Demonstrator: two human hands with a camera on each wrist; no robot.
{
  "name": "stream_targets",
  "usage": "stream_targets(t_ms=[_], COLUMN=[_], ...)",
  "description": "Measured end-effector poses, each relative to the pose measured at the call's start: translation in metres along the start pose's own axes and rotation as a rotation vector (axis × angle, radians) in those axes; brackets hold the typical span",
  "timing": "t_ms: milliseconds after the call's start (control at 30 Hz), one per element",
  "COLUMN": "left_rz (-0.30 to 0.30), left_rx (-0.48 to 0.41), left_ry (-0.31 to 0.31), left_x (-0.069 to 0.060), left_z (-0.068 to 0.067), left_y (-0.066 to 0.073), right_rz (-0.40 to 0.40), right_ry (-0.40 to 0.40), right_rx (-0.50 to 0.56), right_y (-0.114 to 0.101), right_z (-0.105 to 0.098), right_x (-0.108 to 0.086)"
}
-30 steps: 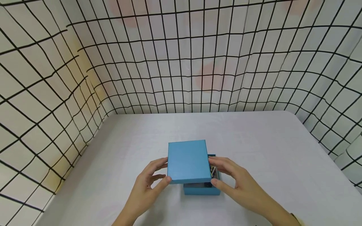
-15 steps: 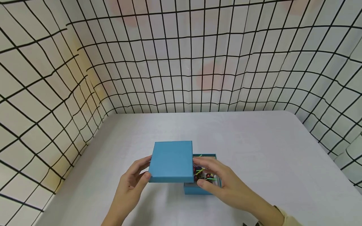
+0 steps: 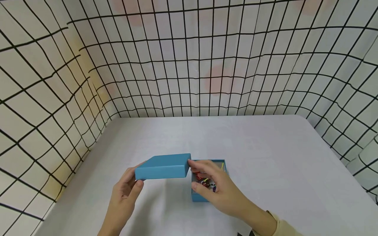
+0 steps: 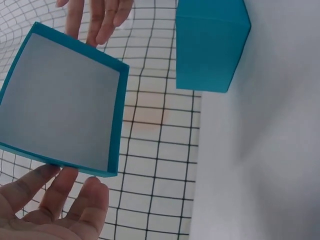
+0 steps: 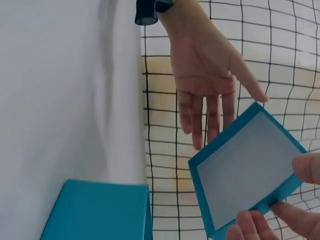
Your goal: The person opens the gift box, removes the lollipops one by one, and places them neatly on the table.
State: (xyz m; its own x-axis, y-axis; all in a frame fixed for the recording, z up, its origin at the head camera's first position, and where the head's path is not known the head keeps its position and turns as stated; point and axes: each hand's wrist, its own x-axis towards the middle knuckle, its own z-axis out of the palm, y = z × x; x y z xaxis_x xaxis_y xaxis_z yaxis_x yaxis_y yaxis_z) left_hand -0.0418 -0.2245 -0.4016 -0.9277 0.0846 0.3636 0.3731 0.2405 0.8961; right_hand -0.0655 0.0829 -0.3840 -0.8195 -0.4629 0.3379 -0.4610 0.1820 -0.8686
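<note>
A blue square lid [image 3: 161,171] hangs tilted in the air at the left of a matching blue box [image 3: 199,197], its white inside showing in both wrist views [image 4: 65,105] [image 5: 250,162]. My left hand [image 3: 121,198] holds the lid's left end, thumb at the near corner, fingers largely behind it. At the lid's right edge, the fingertips of my right hand [image 3: 225,191] touch it; the thumb stands apart over the box. Small colourful items [image 3: 205,183] lie inside the box, partly hidden by the right hand.
A white-covered table [image 3: 251,141] carries the box. White curtains with a black grid pattern [image 3: 218,65] rise behind the table and along both sides. A dark band [image 5: 147,11] shows at the left wrist in the right wrist view.
Both hands have moved left with the lid, from above the box to beside it. The lid has tipped, its near side now facing the head camera, and more of the box's contents shows.
</note>
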Motion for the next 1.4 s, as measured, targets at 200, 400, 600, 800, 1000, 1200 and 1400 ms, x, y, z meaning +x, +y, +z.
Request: stream_targets(t_ms=[200, 400, 600, 800, 1000, 1200, 1400], left_rz=[0.023, -0.023, -0.098, -0.136, -0.144, -0.207, -0.224], left_rx=[-0.020, 0.055, 0.161, 0.199, 0.256, 0.292, 0.308], left_ry=[0.029, 0.142, 0.214, 0.247, 0.286, 0.293, 0.261], left_x=[-0.001, -0.007, -0.010, -0.014, -0.014, -0.015, -0.018], left_z=[-0.009, -0.011, -0.017, -0.025, -0.027, -0.031, -0.036], left_y=[-0.005, 0.002, 0.007, 0.004, 0.000, -0.002, -0.007], right_rz=[0.023, 0.044, 0.076, 0.062, 0.066, 0.042, 0.059], right_ry=[0.042, 0.055, 0.032, 0.004, -0.014, -0.020, -0.015], right_rx=[-0.001, 0.020, 0.066, 0.096, 0.108, 0.095, 0.095], right_y=[-0.004, -0.010, -0.013, -0.011, -0.009, -0.008, -0.010], right_z=[0.017, 0.033, 0.049, 0.065, 0.073, 0.079, 0.085], right_x=[0.006, 0.012, 0.013, 0.013, 0.015, 0.016, 0.019])
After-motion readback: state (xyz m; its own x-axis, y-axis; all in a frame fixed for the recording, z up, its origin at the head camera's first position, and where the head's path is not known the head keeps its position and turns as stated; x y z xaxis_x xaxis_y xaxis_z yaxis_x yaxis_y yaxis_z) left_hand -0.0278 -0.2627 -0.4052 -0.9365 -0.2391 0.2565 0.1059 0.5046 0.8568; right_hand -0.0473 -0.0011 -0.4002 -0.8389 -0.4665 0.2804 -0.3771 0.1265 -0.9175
